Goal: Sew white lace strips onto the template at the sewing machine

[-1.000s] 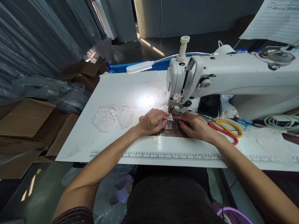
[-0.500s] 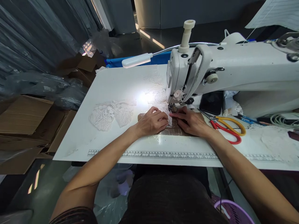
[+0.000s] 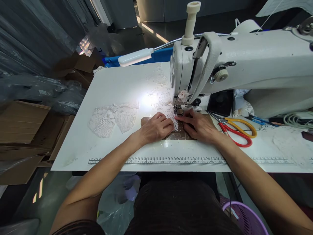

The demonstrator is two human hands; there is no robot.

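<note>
White lace (image 3: 168,111) passes beneath the presser foot (image 3: 179,111) of a white sewing machine (image 3: 249,62). My left hand (image 3: 158,128) lies just left of the foot, its bent fingers closed on the lace and pressing it down. From the other side, my right hand (image 3: 199,126) holds the lace edge near the foot, index finger pointing inward and fingertips partly hidden. Under both hands is a brown plate (image 3: 182,135) set in the white table (image 3: 117,88). More lace pieces (image 3: 102,121) lie flat to the left.
Scissors with red and yellow handles (image 3: 238,129) lie right of my right hand. Behind them is a dark flat object (image 3: 220,102). A lamp (image 3: 135,57) lights the table from the left. A printed ruler (image 3: 171,161) runs along the front edge. Cardboard boxes (image 3: 24,122) stand at left.
The whole view has shifted slightly, so the table and machine appear a little further left and up. Both hands keep their places on the lace beside the foot.
</note>
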